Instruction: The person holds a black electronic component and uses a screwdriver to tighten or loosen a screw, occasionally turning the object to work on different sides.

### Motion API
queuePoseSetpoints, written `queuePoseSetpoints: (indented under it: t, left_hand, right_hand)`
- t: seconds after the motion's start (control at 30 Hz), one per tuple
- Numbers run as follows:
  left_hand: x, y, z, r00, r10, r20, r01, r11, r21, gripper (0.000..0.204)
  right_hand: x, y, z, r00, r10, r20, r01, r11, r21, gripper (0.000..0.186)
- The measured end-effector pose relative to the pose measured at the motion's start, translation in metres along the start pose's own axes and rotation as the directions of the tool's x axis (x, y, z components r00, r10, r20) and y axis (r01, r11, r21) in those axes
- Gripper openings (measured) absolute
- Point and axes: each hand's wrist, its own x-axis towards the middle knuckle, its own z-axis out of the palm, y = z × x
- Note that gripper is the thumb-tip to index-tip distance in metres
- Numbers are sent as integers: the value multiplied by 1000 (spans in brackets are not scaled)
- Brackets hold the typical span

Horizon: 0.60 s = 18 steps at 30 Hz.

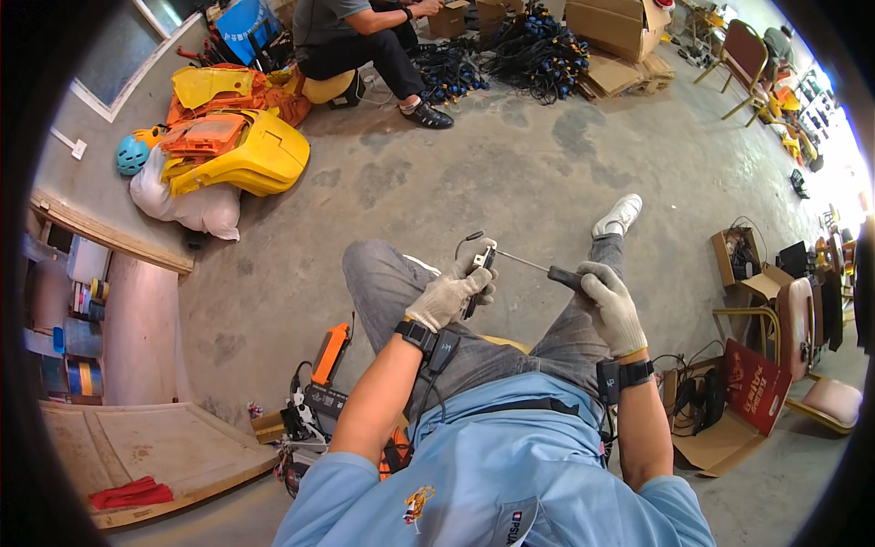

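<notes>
My left hand [448, 296], in a whitish knit glove, is closed on a small black device [481, 273] with a light patch and a short cable at its top. My right hand [609, 305], gloved alike, wraps round the black handle of a screwdriver [563, 277]. Its thin metal shaft points left and its tip meets the device near my left fingers. The exact contact point is too small to make out. Both hands are held above my lap, between my spread knees.
Left of me on the floor lie an orange tool [332, 354] and a dark box [324, 399]. Yellow and orange plastic covers [260, 155] are piled far left. A person [365, 46] sits beyond, near black cables [538, 55]. At right stands an open carton [720, 447].
</notes>
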Motion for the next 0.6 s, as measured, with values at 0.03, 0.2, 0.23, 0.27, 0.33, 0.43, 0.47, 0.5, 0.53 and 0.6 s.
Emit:
queuePoseSetpoints:
  t: [0.03, 0.2, 0.23, 0.27, 0.33, 0.43, 0.47, 0.5, 0.53, 0.6]
  left_hand:
    - [0, 0, 0, 1000, -3, 1, 3, 1000, -1, 59]
    - [0, -1, -2, 1000, -8, -5, 8, 1000, 25, 59]
    - [-1, -2, -3, 1000, -8, -7, 8, 1000, 24, 59]
    - [-1, -1, -2, 1000, -5, -7, 5, 1000, 13, 59]
    - [-3, 0, 0, 1000, -1, -9, 1, 1000, 1, 59]
    - [-4, 4, 4, 1000, -2, -5, 2, 1000, 5, 58]
    - [-4, 4, 5, 1000, -1, -8, 1, 1000, 31, 58]
    - [-4, 5, 5, 1000, 1, -12, 0, 998, 57, 58]
    - [-4, 6, 5, 1000, 1, -13, 0, 998, 56, 58]
    - [-5, 6, 5, 1000, 15, -3, -15, 998, 54, 56]
  right_hand:
    - [-1, 1, 2, 1000, 2, -2, -2, 1000, 0, 39]
    - [-9, -19, 26, 994, 11, -112, 7, 987, 161, 33]
    - [-9, -20, 23, 994, 12, -111, 6, 987, 161, 33]
    - [-10, -23, 16, 996, 73, -49, -68, 992, 107, 34]
    - [-9, -22, 10, 990, 138, 10, -139, 989, 49, 35]
    - [-8, -12, 9, 998, 58, 0, -57, 990, 126, 35]
    - [-8, -11, 9, 998, 51, -23, -48, 989, 140, 34]
    - [-7, -10, 9, 998, 46, -46, -38, 988, 153, 33]
    - [-6, -10, 9, 998, 47, -45, -39, 988, 152, 33]
    - [-5, -9, 8, 997, 64, -45, -56, 984, 171, 33]
